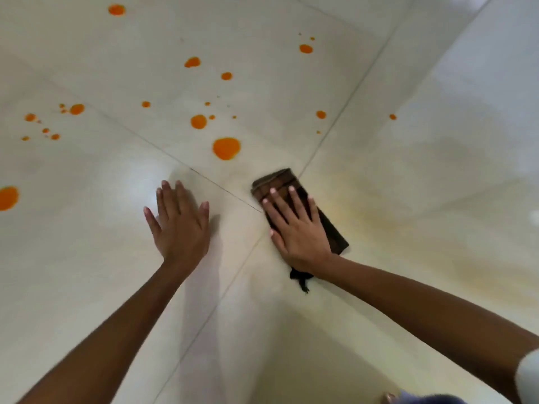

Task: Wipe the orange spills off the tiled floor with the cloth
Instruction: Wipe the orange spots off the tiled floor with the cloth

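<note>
1. Two bare hands are seen flat on the tiled floor (423, 83).
2. The left hand (179, 228) is laid on a bare tile. Its fingers are held straight and spread a little, and nothing is held in it.
3. The right hand (296, 231) is pressed down on the cloth (278, 182). Its fingers are straight and spread too. The cloth is not gripped; it is only pushed flat under the palm.
4. The cloth is dark brown and is folded into a long shape. It is placed right where the lines between four tiles meet. Its far end is seen past the fingertips, and a frayed dark corner (300, 279) is seen poking out under the wrist.
5. Many orange spills (199, 121) are dotted over the tiles beyond the hands.
6. The biggest spill (226, 148) is found near the far end of the cloth, but it is not touched by it.
7. A second big spill (8, 198) is cut off by the left edge of the view, well apart from the left hand.
8. A faint yellow smear (414, 228) is seen on the tile to the right of the cloth.
9. A bit of white sleeve (529, 374) is seen in the bottom right corner.
</note>
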